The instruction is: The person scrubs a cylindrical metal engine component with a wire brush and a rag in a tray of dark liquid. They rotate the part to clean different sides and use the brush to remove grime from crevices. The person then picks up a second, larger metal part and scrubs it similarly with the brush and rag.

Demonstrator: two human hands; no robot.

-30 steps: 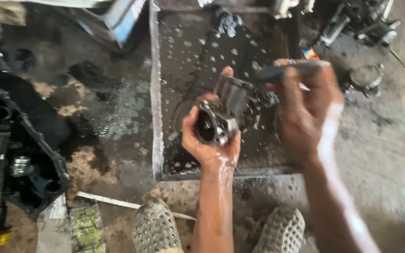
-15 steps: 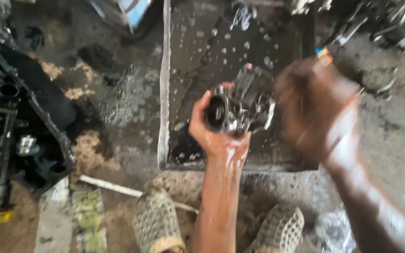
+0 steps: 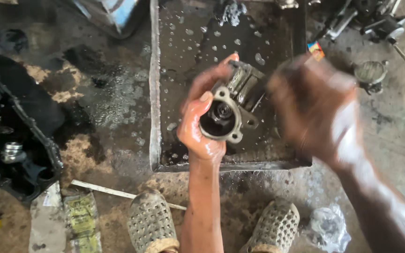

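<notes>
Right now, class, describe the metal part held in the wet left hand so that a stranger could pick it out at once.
Start at the shallow metal tray of dark, bubbly liquid on the stained floor. Just above its near edge, the left hand grips a greasy grey metal housing. Unlike the loose parts scattered about, it has a round dark bore facing the camera inside a lobed flange, and it drips wet.

Left hand (image 3: pixel 202 126) grips oily metal housing (image 3: pixel 230 105) over wash tray (image 3: pixel 154 93); right hand (image 3: pixel 312 110) blurred just beside it, grip unclear.
</notes>
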